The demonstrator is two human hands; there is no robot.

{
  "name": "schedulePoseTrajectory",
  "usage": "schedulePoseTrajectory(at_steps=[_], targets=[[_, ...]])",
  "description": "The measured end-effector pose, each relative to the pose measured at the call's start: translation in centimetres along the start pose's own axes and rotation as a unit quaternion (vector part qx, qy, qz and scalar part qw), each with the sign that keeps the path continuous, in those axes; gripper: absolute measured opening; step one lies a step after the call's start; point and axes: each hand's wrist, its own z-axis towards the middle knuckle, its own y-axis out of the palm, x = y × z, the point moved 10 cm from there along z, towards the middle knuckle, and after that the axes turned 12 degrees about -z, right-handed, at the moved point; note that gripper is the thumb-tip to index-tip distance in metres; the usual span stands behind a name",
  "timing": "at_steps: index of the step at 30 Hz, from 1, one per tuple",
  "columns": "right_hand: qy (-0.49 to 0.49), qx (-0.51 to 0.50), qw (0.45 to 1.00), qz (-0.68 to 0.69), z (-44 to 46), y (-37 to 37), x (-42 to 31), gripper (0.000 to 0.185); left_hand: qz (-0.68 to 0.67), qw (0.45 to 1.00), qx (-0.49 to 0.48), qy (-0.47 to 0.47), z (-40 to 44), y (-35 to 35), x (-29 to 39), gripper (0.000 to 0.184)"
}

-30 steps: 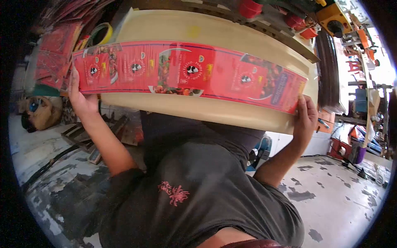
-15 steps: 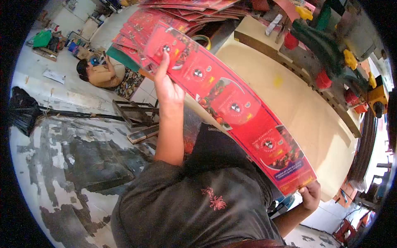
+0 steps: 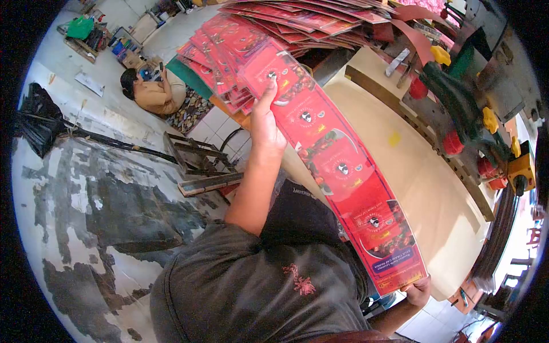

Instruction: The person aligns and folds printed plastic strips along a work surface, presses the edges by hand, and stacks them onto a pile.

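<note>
A long red printed plastic strip (image 3: 366,188), with food pictures and round logos, stretches diagonally before my body. My left hand (image 3: 267,123) grips its far end, thumb on top of the print. At the near end, my right hand (image 3: 419,290) pinches the corner beside the yellow-edged print. Fingers under the strip are hidden. Just past my left hand lies a spread pile of similar red printed sheets (image 3: 223,54). Below the strip extends a machine table covered in tan sheet (image 3: 389,114).
A taller stack of red sheets (image 3: 303,20) rests at the back. Along the table's right runs a machine bar with yellow knobs (image 3: 490,120) and red parts. A wooden stool-like frame (image 3: 197,157) stands left; farther off, another person (image 3: 154,91) sits on the floor.
The strip and both hands appear shifted; its far end is lower and further right in view, its near end lower and slightly left. The background has also shifted with my head.
</note>
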Motion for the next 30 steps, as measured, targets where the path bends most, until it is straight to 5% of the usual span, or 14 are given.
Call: schedulePoseTrajectory(at_steps=[7, 10, 13, 15, 19, 22, 23, 26, 30], targets=[[0.037, -0.032, 0.998, -0.043, -0.6, -0.5, 0.9, 0.042, 0.045, 0.997, 0.052, 0.028, -0.6, -0.8, 0.6, 0.037], [0.026, 0.006, 0.996, -0.088, 2.4, 2.2, -3.7, 0.039, 0.014, 0.997, 0.064, -0.029, -2.3, 0.4, -0.6, 0.042], [0.136, 0.052, 0.988, -0.047, 2.6, 2.9, -2.6, 0.04, 0.055, 0.989, 0.09, -0.105, -6.8, 2.0, -2.5, 0.045], [0.181, 0.089, 0.974, 0.108, 4.4, 5.5, -5.0, 0.037, 0.04, 0.997, 0.026, -0.058, -8.3, 3.3, -2.6, 0.047], [0.088, 0.132, 0.981, 0.112, 6.3, 5.9, -6.8, 0.029, 0.073, 0.994, -0.032, -0.074, -10.7, 4.3, -3.1, 0.047], [0.031, 0.221, 0.971, -0.081, 6.8, 1.9, -6.6, 0.033, 0.144, 0.983, -0.115, -0.001, -8.3, 5.2, -0.9, 0.044], [0.056, 0.238, 0.962, -0.118, 7.1, 1.1, -7.1, 0.032, 0.081, 0.996, -0.037, 0.015, -7.0, 5.9, 0.4, 0.036], [0.118, 0.275, 0.943, -0.143, 7.0, -1.4, -4.3, 0.029, 0.107, 0.988, -0.093, 0.061, -1.2, 8.9, 4.1, 0.037], [0.071, 0.255, 0.946, -0.189, 7.2, -0.7, -4.6, 0.02, 0.111, 0.98, -0.161, 0.031, 9.7, 12.9, 5.5, 0.034]])
